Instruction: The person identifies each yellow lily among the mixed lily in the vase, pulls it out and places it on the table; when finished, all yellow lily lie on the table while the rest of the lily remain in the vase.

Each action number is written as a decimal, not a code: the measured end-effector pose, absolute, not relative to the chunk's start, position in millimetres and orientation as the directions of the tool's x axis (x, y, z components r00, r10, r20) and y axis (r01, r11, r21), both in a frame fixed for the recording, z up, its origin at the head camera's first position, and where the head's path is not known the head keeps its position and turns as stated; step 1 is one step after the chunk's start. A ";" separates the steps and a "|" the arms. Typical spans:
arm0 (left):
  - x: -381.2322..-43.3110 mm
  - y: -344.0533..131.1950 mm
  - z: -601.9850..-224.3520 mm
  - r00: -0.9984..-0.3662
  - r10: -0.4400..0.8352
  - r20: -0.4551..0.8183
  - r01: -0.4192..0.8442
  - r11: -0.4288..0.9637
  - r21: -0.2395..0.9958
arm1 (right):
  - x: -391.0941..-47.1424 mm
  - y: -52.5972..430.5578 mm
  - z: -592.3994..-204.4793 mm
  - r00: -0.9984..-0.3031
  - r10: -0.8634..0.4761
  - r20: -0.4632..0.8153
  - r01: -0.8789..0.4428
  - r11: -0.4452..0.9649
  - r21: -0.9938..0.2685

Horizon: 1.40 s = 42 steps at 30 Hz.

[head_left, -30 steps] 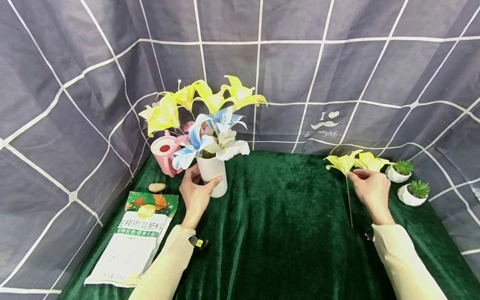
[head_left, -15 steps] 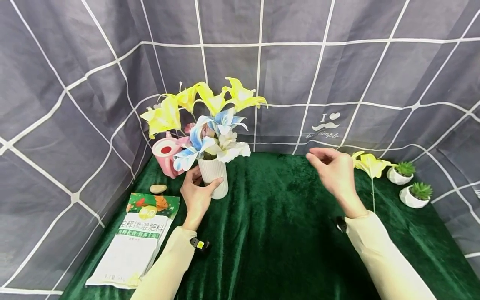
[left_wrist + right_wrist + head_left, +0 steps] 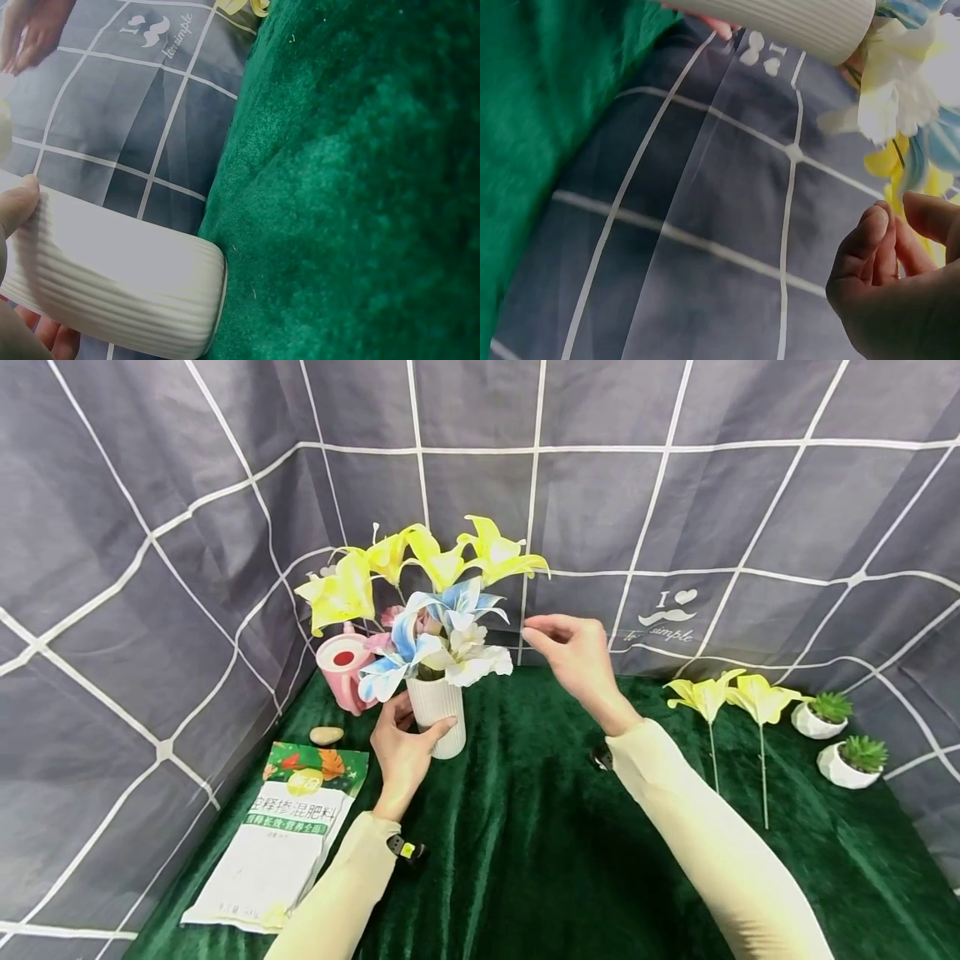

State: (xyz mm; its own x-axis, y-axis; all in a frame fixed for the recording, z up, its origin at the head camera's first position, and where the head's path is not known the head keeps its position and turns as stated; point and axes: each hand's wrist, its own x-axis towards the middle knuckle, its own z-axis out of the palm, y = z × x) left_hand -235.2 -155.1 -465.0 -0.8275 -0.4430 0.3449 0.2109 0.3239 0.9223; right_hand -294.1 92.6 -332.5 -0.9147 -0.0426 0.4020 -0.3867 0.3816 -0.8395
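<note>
My left hand (image 3: 405,752) grips a white ribbed vase (image 3: 438,718), thumb across its front and fingers behind, seen close up in the left wrist view. The vase (image 3: 127,262) stands upright on green cloth. It holds a bouquet of artificial flowers: several yellow lilies (image 3: 442,560) at the top, blue-and-white lilies (image 3: 461,602) and a white flower (image 3: 472,660) lower down. My right hand (image 3: 577,664) is raised just right of the bouquet, fingers loosely bent towards it. In the right wrist view nothing shows between its thumb and fingers (image 3: 866,240).
Two yellow lilies on stems (image 3: 761,702) lie at the right, near two small potted succulents (image 3: 851,764). On the left are a pink watering can (image 3: 345,672), a pebble (image 3: 326,736) and a fertilizer bag (image 3: 270,843). Grey checked curtain (image 3: 592,510) rises behind the green cloth (image 3: 555,843).
My right hand has left the yellow lily at the right and moved left to beside the bouquet, uncovering both lilies lying there. My left hand keeps its grip on the vase.
</note>
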 end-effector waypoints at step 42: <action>-234.4 -153.9 -465.9 -0.816 -0.441 0.373 0.232 0.341 0.911 | -331.2 30.7 -329.7 -0.955 -0.158 0.249 -0.241 -0.073 -0.968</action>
